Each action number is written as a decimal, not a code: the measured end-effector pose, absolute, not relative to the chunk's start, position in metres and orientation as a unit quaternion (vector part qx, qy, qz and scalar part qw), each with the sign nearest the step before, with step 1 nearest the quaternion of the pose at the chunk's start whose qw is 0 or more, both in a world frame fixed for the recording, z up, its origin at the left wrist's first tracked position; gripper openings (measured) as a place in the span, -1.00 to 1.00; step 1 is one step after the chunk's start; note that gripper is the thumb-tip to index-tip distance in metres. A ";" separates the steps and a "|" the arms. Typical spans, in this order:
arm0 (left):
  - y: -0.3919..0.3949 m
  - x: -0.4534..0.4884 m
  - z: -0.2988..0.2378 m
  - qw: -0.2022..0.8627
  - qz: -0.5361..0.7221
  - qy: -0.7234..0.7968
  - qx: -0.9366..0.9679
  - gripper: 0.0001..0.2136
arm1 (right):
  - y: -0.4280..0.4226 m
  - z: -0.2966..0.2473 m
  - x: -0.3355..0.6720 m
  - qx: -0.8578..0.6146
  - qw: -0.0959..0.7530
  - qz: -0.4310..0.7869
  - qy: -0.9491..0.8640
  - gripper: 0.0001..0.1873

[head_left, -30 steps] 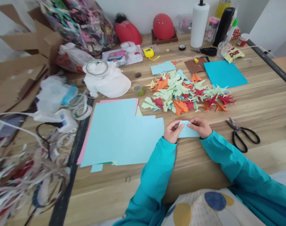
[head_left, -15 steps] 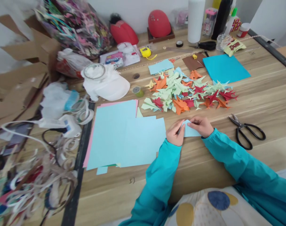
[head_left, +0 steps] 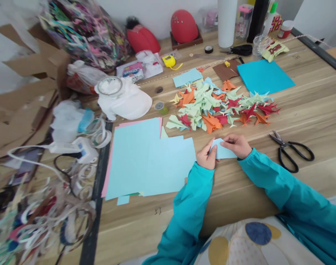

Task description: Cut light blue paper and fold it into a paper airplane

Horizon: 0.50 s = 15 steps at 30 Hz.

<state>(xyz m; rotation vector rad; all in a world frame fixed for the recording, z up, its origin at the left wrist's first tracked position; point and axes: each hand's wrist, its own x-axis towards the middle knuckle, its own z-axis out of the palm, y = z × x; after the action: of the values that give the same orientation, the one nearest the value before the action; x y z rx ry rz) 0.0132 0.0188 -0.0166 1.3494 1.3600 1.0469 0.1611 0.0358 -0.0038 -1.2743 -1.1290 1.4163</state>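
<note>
Between my two hands is a small piece of light blue paper (head_left: pixel 226 152), with what looks like a folded corner at its upper left. My left hand (head_left: pixel 207 156) pinches its left end, the thumb lying on top. On the upper edge, my right hand (head_left: pixel 236 145) grips the paper between thumb and fingers. Just beyond them lies a heap of folded paper figures (head_left: pixel 203 105) in pale green, orange, red and blue. Large light blue sheets (head_left: pixel 137 158) lie left of my left hand, over a pink sheet. To the right of my right hand rest black-handled scissors (head_left: pixel 291 151).
A bright blue paper stack (head_left: pixel 264 77) and a brown sheet (head_left: pixel 226 70) lie behind the heap. Farther back stand a white bottle (head_left: pixel 227 24) and a red pincushion-like dome (head_left: pixel 184 26). Tangled ribbons (head_left: pixel 46 221) and a power strip (head_left: pixel 74 148) crowd the left side.
My fingers have shifted slightly on the light blue paper, and its pointed top now looks flatter. The whole view has moved a little; the other things stay in place.
</note>
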 end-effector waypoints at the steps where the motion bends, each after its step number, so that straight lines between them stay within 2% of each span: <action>1: 0.018 0.014 -0.016 0.487 0.420 0.564 0.517 -0.58 | 0.036 -0.004 0.161 -0.517 0.447 0.570 -0.457 -0.62; 4: 0.018 0.015 -0.014 0.514 0.415 0.570 0.488 -0.55 | 0.037 -0.003 0.161 -0.515 0.449 0.568 -0.458 -0.62; 6: 0.018 0.015 -0.015 0.493 0.415 0.569 0.511 -0.58 | 0.037 -0.003 0.161 -0.512 0.449 0.571 -0.459 -0.62; 12: 0.021 0.011 -0.028 0.257 0.464 0.482 0.697 -0.75 | 0.037 -0.005 0.160 -0.510 0.445 0.564 -0.473 -0.61; 15: 0.022 0.008 -0.032 0.210 0.456 0.434 0.748 -0.71 | 0.036 -0.005 0.160 -0.504 0.450 0.566 -0.473 -0.62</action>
<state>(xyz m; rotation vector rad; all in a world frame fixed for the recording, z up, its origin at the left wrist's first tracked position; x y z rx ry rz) 0.0082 0.0220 -0.0323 2.0806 1.2069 1.2679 0.1599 0.0363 -0.0051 -1.2472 -1.1694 1.3988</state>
